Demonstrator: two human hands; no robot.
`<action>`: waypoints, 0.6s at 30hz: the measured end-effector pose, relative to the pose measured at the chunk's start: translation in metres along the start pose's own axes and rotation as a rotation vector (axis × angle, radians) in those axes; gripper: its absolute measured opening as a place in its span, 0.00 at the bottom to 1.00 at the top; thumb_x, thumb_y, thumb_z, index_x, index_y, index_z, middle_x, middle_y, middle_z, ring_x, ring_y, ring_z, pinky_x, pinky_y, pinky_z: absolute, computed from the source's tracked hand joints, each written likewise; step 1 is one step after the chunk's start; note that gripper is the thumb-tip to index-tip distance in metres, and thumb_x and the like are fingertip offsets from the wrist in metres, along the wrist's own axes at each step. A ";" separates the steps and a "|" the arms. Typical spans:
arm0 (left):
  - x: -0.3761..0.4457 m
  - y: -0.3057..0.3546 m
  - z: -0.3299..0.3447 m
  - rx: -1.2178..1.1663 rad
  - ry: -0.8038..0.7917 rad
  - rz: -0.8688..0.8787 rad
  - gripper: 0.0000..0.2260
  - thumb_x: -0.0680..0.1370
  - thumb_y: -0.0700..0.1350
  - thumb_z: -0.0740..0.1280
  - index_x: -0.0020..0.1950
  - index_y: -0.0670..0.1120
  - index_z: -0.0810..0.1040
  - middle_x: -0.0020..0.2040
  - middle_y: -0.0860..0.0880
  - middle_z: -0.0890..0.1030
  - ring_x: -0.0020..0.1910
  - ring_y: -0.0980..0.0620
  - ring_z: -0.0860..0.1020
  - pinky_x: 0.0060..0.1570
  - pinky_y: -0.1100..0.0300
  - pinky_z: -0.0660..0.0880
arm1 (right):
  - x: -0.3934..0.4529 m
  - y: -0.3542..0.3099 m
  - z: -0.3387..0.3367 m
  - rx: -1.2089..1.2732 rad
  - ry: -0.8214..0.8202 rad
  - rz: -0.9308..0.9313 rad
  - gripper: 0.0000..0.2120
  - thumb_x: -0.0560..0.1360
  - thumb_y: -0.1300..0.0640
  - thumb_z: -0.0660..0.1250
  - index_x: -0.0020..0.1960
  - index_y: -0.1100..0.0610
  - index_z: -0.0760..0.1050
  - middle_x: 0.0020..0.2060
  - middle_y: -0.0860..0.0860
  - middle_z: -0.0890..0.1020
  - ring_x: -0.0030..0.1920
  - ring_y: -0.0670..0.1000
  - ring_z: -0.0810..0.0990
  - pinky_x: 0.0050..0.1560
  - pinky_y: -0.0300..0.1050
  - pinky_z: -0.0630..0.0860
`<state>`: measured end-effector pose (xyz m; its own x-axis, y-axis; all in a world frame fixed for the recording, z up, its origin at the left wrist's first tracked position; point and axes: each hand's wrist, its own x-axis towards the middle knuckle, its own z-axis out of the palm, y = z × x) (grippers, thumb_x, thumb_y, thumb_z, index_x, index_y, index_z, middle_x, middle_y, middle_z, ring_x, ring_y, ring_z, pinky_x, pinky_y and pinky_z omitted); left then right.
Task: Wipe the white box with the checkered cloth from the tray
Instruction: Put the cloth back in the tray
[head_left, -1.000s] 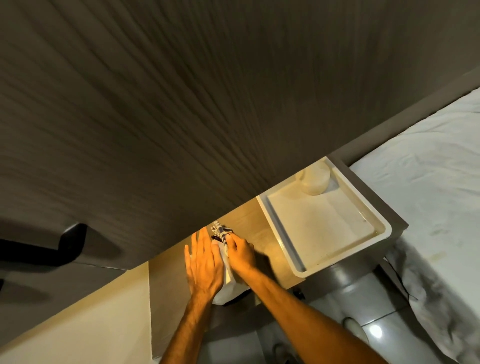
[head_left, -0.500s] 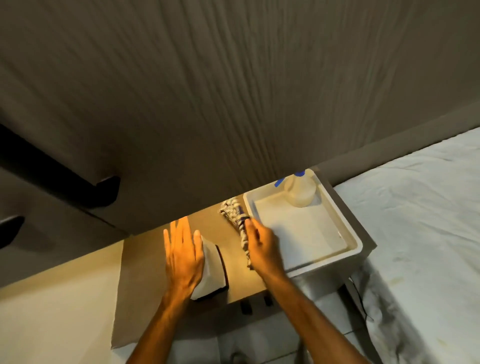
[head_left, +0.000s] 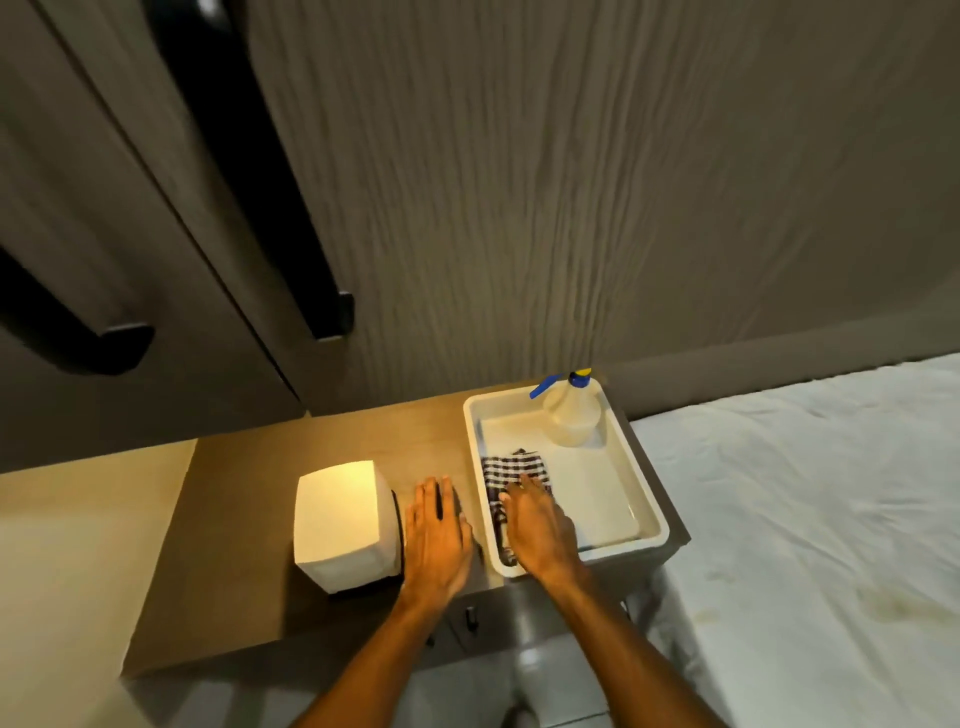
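Observation:
The white box (head_left: 340, 522) stands on the wooden table top, left of both hands. My left hand (head_left: 436, 538) hovers flat just to the right of the box, fingers apart, holding nothing. The checkered cloth (head_left: 511, 473) lies in the left part of the white tray (head_left: 647, 514). My right hand (head_left: 540, 530) rests flat on top of the cloth inside the tray, fingers extended, covering the cloth's near part.
A clear spray bottle (head_left: 571, 415) with a blue nozzle stands at the tray's far end. A dark wood-grain wall and cabinet doors with black handles (head_left: 124, 345) rise behind the table. A bed with a white sheet (head_left: 810, 519) lies to the right.
My right hand carried the cloth from the box rightward and laid it in the tray. My left hand came off the box and now sits to its right.

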<state>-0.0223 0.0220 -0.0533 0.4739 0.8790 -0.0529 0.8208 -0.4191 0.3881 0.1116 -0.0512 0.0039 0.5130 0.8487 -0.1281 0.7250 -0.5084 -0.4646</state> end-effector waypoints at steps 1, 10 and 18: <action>-0.001 -0.003 0.005 0.041 -0.012 -0.030 0.27 0.83 0.51 0.55 0.79 0.43 0.51 0.81 0.40 0.55 0.80 0.41 0.53 0.79 0.43 0.53 | -0.001 0.004 0.000 -0.010 0.021 -0.034 0.15 0.82 0.51 0.60 0.66 0.54 0.75 0.67 0.52 0.78 0.63 0.55 0.79 0.62 0.52 0.79; -0.014 -0.002 0.024 0.124 -0.028 -0.024 0.28 0.82 0.56 0.42 0.80 0.46 0.43 0.82 0.42 0.45 0.81 0.43 0.46 0.78 0.44 0.44 | 0.000 0.019 -0.010 -0.104 -0.250 -0.120 0.29 0.69 0.50 0.77 0.65 0.47 0.69 0.64 0.51 0.76 0.62 0.56 0.78 0.61 0.55 0.78; -0.012 0.000 0.027 0.117 -0.021 -0.044 0.32 0.78 0.58 0.37 0.80 0.46 0.43 0.81 0.41 0.46 0.80 0.41 0.47 0.79 0.42 0.47 | 0.004 0.018 -0.007 -0.294 -0.193 -0.258 0.16 0.73 0.49 0.74 0.58 0.54 0.81 0.60 0.52 0.77 0.56 0.54 0.80 0.58 0.49 0.80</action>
<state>-0.0193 0.0057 -0.0772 0.4426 0.8925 -0.0873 0.8717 -0.4053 0.2754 0.1301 -0.0578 0.0014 0.2229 0.9508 -0.2154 0.9326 -0.2723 -0.2370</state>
